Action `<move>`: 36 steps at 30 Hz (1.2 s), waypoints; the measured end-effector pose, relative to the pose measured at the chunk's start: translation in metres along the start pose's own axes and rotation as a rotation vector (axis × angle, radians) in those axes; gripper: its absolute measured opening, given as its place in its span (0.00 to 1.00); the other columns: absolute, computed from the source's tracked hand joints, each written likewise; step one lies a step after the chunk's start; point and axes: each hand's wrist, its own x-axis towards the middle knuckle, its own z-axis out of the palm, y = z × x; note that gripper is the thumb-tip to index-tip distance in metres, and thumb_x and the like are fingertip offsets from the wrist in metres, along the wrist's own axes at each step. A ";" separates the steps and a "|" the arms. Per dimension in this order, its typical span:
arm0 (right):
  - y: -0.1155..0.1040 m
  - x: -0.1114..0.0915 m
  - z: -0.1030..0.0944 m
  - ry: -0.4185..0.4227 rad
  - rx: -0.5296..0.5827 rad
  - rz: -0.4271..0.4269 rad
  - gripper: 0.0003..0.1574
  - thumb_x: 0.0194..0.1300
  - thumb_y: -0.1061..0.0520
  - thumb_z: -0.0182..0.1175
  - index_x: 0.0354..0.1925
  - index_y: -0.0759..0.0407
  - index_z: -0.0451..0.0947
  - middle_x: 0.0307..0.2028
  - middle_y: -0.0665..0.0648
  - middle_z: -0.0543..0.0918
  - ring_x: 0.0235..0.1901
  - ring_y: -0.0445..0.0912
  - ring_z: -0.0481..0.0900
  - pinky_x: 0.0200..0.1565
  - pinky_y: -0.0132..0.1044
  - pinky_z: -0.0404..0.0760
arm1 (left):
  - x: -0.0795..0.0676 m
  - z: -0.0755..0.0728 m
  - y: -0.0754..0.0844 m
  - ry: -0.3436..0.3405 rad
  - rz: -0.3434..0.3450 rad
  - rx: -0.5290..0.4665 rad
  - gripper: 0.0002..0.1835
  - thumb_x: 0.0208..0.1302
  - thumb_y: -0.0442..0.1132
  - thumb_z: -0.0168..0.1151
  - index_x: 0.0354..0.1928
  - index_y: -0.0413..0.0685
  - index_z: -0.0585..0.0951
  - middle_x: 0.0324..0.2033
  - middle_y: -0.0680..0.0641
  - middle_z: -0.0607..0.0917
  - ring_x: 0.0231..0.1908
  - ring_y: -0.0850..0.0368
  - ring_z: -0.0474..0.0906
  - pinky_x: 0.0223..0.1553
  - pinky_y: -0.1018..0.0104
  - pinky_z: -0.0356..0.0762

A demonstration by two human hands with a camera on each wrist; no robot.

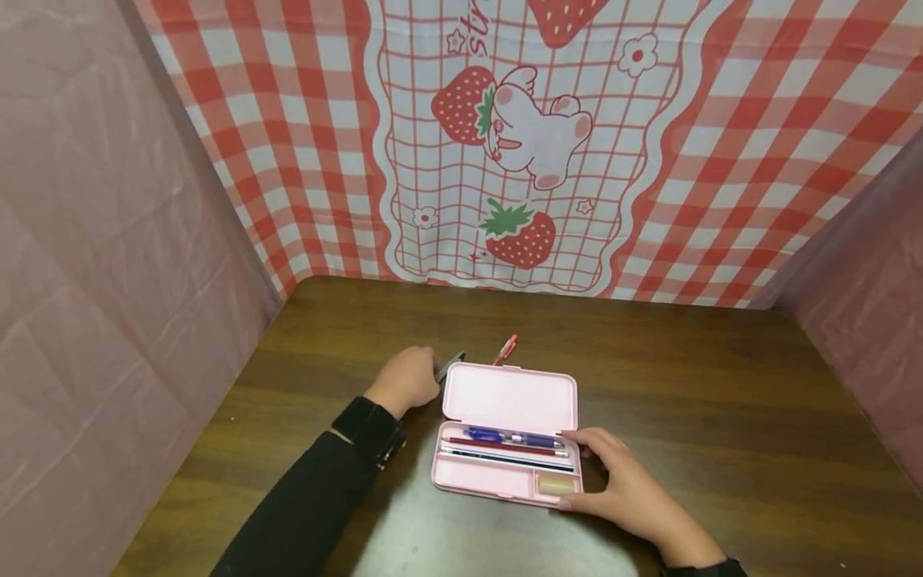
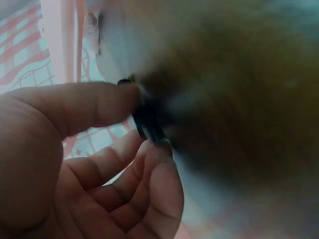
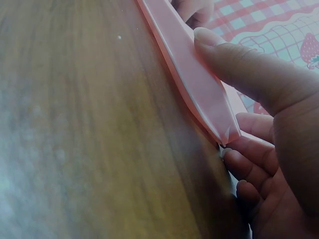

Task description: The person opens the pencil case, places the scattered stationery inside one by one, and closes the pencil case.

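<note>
In the head view a pink pencil case (image 1: 479,478) lies on the table with its lid (image 1: 510,398) swung back. Inside are a blue pen (image 1: 485,434), a dark red pencil (image 1: 469,442), a dark pencil (image 1: 505,459) and a tan eraser (image 1: 557,484). Beside the lid's left edge, my left hand (image 1: 407,378) pinches a dark pen (image 2: 148,122) between thumb and fingers; its far end shows past the fingers. My right hand (image 1: 627,487) grips the case's right end, thumb on the near side and fingers around the far corner.
Behind the lid lies a red pen (image 1: 508,348), its lower end hidden by the lid. The wooden table (image 1: 707,385) meets a red checked strawberry cloth (image 1: 317,160) at the back. Pink cloth walls (image 1: 108,280) stand at both sides.
</note>
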 end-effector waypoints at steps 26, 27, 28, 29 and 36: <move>-0.001 0.002 0.002 -0.001 0.012 0.008 0.55 0.45 0.30 0.80 0.65 0.53 0.76 0.56 0.46 0.78 0.52 0.43 0.73 0.56 0.49 0.75 | -0.004 -0.014 -0.010 0.041 0.039 0.028 0.06 0.60 0.30 0.61 0.38 0.43 0.82 0.35 0.46 0.80 0.34 0.51 0.75 0.39 0.55 0.77; -0.001 0.002 0.003 -0.002 0.011 0.009 0.55 0.45 0.30 0.80 0.65 0.53 0.76 0.56 0.46 0.77 0.53 0.43 0.73 0.56 0.49 0.75 | -0.006 -0.015 -0.011 0.050 0.048 0.028 0.07 0.60 0.30 0.61 0.41 0.43 0.83 0.36 0.46 0.80 0.35 0.52 0.76 0.40 0.55 0.78; -0.001 0.002 0.003 -0.004 0.010 0.009 0.55 0.45 0.30 0.80 0.65 0.53 0.76 0.56 0.46 0.77 0.53 0.43 0.73 0.56 0.49 0.75 | -0.008 -0.014 -0.012 0.059 0.058 0.031 0.09 0.60 0.30 0.61 0.43 0.42 0.83 0.36 0.46 0.80 0.35 0.52 0.76 0.40 0.55 0.78; -0.001 0.002 0.003 -0.005 0.010 0.009 0.55 0.45 0.30 0.80 0.65 0.53 0.76 0.57 0.46 0.77 0.53 0.43 0.73 0.56 0.49 0.76 | -0.010 -0.015 -0.013 0.067 0.067 0.035 0.10 0.61 0.30 0.61 0.45 0.42 0.83 0.37 0.46 0.80 0.36 0.53 0.76 0.40 0.55 0.79; 0.000 0.001 0.002 0.005 0.011 0.004 0.55 0.45 0.30 0.80 0.65 0.52 0.76 0.56 0.45 0.77 0.52 0.43 0.73 0.56 0.49 0.75 | -0.024 -0.015 -0.003 0.134 0.108 0.051 0.14 0.61 0.33 0.63 0.49 0.42 0.84 0.38 0.48 0.81 0.37 0.53 0.79 0.43 0.56 0.81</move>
